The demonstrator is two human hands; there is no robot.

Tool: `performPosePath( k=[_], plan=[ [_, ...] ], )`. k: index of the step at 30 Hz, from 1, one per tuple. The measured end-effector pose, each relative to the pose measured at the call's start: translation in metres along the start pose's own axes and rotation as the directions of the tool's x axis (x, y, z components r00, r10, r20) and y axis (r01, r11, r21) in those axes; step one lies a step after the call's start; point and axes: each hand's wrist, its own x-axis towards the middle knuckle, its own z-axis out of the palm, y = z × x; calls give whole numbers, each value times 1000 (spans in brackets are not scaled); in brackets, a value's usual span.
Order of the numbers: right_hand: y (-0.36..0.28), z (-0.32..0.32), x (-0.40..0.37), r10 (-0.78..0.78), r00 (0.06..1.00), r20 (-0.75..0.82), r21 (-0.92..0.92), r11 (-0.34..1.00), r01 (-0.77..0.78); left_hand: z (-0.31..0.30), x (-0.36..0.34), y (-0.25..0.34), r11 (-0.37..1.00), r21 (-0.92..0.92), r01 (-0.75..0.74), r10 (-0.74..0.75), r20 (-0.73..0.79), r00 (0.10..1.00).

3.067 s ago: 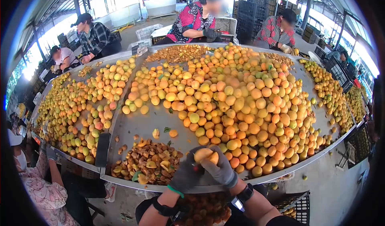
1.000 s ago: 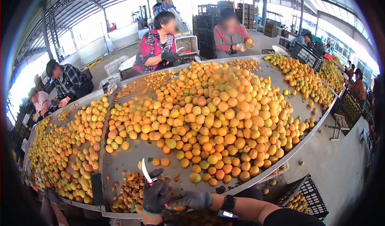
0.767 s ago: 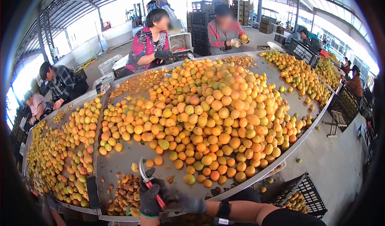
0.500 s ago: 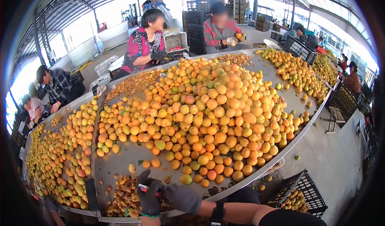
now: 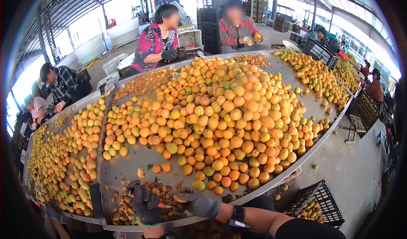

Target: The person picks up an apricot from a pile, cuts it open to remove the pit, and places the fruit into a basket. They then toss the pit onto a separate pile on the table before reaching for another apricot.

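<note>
My left hand (image 5: 146, 203), in a dark grey glove, is closed round a small red tool (image 5: 160, 205) at the table's near edge. Just to its right, my right hand (image 5: 197, 201), also gloved, has an orange apricot piece (image 5: 180, 199) pinched at its fingertips. The hands are apart. Beneath and around them lies a heap of apricot pieces (image 5: 163, 190) on the metal table (image 5: 137, 160). A large pile of whole apricots (image 5: 229, 124) rises beyond my hands.
A divider (image 5: 101, 167) crosses the table, with more apricots on its left. Across the table sit two people (image 5: 159, 39) (image 5: 237, 29); others are at the left and far right. A black crate (image 5: 320, 201) holding fruit stands on the floor at the lower right.
My hands have moved apart; the left has shifted left and turned. An apricot piece now shows in my right fingertips. The two people opposite have moved their hands, and the view has shifted slightly.
</note>
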Motion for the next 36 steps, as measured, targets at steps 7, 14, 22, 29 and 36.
performPosePath(
  k=[7,14,22,29,36],
  plan=[
    [-15,11,-4,66,997,43,-227,972,-54,10,-2,5,998,30,-61,61,-6,998],
    [3,16,-9,191,959,208,-573,818,-39,5,-3,5,998,-57,6,-2,63,998],
    [0,29,-21,78,965,250,-378,925,23,20,-4,0,998,-34,54,-47,181,982],
    [-27,42,-27,-61,963,262,-919,288,268,32,-2,2,999,34,21,-24,90,996],
    [-18,41,-14,-179,954,241,-708,640,299,22,5,13,991,-68,-116,125,142,982]
  ],
)
